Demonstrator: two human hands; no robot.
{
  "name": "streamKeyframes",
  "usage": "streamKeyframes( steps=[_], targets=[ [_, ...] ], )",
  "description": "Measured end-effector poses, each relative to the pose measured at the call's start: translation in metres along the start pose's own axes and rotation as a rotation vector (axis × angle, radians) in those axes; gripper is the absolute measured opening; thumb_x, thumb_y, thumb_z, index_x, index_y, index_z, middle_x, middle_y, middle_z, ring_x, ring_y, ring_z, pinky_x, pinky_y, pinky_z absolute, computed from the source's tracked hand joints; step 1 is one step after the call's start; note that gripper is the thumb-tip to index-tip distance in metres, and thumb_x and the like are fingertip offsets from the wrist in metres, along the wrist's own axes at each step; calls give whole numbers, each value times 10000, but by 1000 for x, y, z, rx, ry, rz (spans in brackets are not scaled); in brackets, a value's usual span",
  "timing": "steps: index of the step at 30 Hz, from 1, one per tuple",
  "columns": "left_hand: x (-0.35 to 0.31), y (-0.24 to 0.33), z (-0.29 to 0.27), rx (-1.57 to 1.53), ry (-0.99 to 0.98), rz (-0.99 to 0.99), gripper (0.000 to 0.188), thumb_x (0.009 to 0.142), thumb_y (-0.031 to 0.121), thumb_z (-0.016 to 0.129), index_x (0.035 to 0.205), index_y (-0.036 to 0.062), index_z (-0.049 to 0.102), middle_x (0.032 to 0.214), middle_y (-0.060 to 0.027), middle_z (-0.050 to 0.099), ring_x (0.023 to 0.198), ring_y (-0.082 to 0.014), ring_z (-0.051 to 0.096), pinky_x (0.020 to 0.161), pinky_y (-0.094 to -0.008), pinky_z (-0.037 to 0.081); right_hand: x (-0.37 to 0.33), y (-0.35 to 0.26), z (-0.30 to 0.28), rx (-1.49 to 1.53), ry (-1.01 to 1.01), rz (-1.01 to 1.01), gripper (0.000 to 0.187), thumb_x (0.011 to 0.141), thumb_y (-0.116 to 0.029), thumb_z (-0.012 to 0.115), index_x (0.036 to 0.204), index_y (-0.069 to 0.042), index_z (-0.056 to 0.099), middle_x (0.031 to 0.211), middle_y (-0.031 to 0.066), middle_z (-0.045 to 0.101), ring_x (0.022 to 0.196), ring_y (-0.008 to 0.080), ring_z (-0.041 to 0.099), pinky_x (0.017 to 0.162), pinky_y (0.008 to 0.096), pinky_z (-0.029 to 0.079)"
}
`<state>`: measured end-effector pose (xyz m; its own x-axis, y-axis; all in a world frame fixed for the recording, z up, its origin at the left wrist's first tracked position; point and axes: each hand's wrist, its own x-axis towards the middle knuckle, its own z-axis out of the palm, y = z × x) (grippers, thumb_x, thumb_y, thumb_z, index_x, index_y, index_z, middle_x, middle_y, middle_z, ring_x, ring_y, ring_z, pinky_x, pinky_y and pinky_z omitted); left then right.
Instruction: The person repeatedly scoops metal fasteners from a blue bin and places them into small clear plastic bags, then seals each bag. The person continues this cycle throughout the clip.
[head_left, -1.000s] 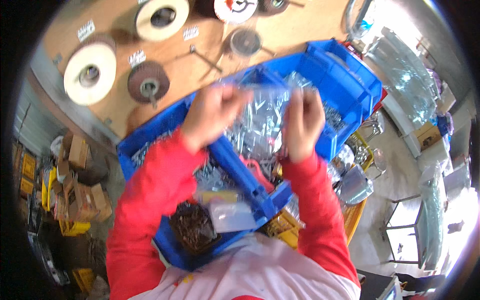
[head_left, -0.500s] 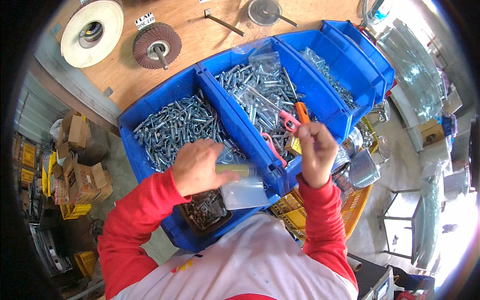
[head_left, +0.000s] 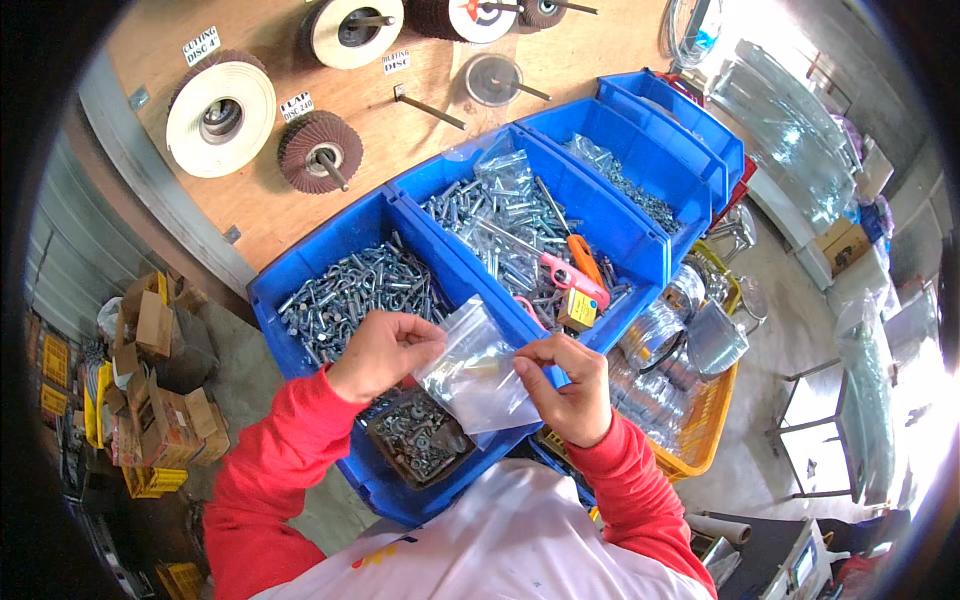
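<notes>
Both the left hand (head_left: 385, 355) and the right hand (head_left: 572, 390) pinch a clear rectangular plastic bag (head_left: 482, 385) by opposite edges, thumb against forefinger. It is held near a dark-brown square tray (head_left: 440, 472) of small silvery fasteners (head_left: 418, 437), inside a large blue plastic bin (head_left: 378, 497) with loose metal bolts (head_left: 360, 297)

Transparent bag (head_left: 472, 368), blue bins (head_left: 635, 232), silver-grey bolts (head_left: 362, 285), orange screwdriver handle (head_left: 583, 258), red sleeves (head_left: 285, 440), yellow-orange basket (head_left: 714, 422)
</notes>
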<state>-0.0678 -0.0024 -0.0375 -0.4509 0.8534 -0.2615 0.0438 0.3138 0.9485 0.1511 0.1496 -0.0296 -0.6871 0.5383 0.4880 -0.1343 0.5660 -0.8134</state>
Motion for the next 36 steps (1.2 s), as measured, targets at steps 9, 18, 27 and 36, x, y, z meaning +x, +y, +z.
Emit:
streamKeyframes(
  steps=[9,18,27,36],
  targets=[
    [-27,6,20,-409,-76,193,107,887,53,792,955,26,715,852,6,707,722,-57,628,674,-206,499,7,-3,28,-257,117,-21,554,753,-175,886,1226,-9,651,931,135,703,843,328,684,843,439,529],
    [-27,8,-39,-267,303,268,227,1033,361,622,1074,139,609,855,51,529,773,-69,555,674,-236,442,11,40,47,-489,-267,165,343,818,-213,750,1068,-19,619,796,210,671,750,372,703,616,493,536],
    [-60,3,-64,685,406,740,334,939,49,598,1255,-15,687,1142,-222,696,1000,-354,677,892,-433,548,24,6,52,-108,-4,-185,307,788,-221,818,885,14,645,764,159,654,734,315,686,604,425,530],
    [-48,-11,7,430,240,621,528,953,579,648,1253,153,732,1171,-134,738,995,-319,694,894,-452,544,17,-30,68,305,-25,-77,234,931,-155,662,806,20,568,744,236,577,732,448,617,619,476,454]
  ],
)
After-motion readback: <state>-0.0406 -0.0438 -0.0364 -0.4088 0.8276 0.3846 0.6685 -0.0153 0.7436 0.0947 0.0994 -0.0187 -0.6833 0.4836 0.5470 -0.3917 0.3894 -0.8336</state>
